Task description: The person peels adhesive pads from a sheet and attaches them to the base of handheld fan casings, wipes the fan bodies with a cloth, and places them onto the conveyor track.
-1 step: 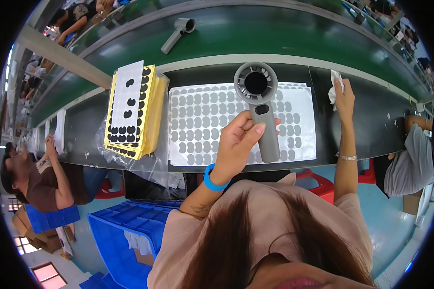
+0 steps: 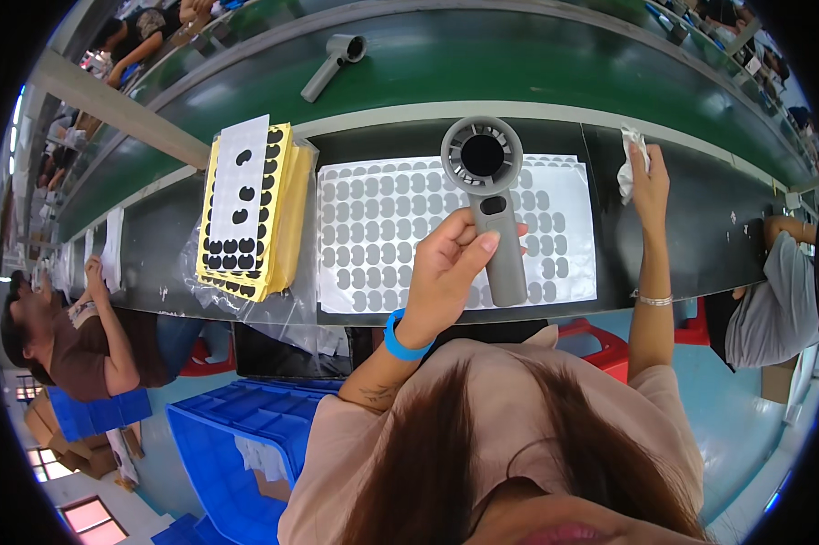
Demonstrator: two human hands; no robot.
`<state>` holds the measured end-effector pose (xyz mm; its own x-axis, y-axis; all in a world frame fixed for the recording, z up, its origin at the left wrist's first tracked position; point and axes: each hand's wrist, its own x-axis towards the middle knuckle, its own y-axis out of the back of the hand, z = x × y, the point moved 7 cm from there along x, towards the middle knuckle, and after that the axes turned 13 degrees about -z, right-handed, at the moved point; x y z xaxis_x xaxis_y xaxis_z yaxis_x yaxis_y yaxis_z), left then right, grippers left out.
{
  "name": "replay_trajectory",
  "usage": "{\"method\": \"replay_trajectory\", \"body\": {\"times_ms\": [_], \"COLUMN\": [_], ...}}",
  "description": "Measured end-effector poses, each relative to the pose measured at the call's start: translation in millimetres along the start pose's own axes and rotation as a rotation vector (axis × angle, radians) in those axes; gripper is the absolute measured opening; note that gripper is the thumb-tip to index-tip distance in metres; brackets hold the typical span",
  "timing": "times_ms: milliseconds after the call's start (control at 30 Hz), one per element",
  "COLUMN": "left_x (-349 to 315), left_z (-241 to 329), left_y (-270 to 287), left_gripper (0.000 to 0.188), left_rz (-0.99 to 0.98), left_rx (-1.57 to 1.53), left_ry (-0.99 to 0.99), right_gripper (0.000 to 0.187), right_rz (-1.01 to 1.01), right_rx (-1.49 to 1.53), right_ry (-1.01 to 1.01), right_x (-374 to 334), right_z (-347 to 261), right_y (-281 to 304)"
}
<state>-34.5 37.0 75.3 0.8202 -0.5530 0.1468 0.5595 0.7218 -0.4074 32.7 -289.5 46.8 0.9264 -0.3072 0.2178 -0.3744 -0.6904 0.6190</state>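
Observation:
A grey handheld fan [image 2: 507, 268] stands in front of me, its round head up and its handle toward me. My left hand [image 2: 447, 263] is closed around the handle, with the thumb lying on its front. Under the fan, a white sheet [image 2: 330, 286] with rows of grey bean-shaped stickers lies on the dark table. Off to the right, my right hand [image 2: 649, 182] pinches a crumpled white cloth or tissue [image 2: 625, 173] over the table.
Left of the sheet is a stack of yellow-edged sheets [image 2: 285, 245] with black stickers, on clear plastic. Another grey fan [image 2: 332, 68] lies on the green conveyor belt [image 2: 482, 64]. A blue crate [image 2: 237, 427] stands below the table. People sit on both sides.
The fan on the conveyor belt has shifted slightly left. My right hand and the white cloth have moved a little; the left hand and its fan are nearly still.

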Motion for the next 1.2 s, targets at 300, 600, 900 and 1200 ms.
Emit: {"method": "replay_trajectory", "body": {"times_ms": [300, 600, 900, 1200], "left_x": [-1.3, -8.8, -4.2, -7.4], "left_z": [-5.8, -13.6, -3.5, 7.7], "left_y": [-2.0, 0.5, -5.2, 8.5], "left_gripper": [0.031, 0.032, 0.038, 0.039], "left_rz": [0.004, -0.034, 0.031, 0.149], "left_rx": [-0.017, 0.036, 0.158, 0.206], "left_ry": [0.055, 0.067, -0.131, -0.168], "right_gripper": [0.036, 0.041, 0.055, 0.021], "right_rz": [0.031, -0.295, -0.133, 0.097], "right_rx": [0.177, -0.316, -0.071, -0.035], "right_ry": [0.728, 1.036, 0.779, 0.538], "right_x": [-81.3, -125.5, -117.3, -92.4], "right_z": [-187.0, -224.2, -197.9, -127.1], "right_y": [7.0, -40.5, -31.7, -6.5]}}
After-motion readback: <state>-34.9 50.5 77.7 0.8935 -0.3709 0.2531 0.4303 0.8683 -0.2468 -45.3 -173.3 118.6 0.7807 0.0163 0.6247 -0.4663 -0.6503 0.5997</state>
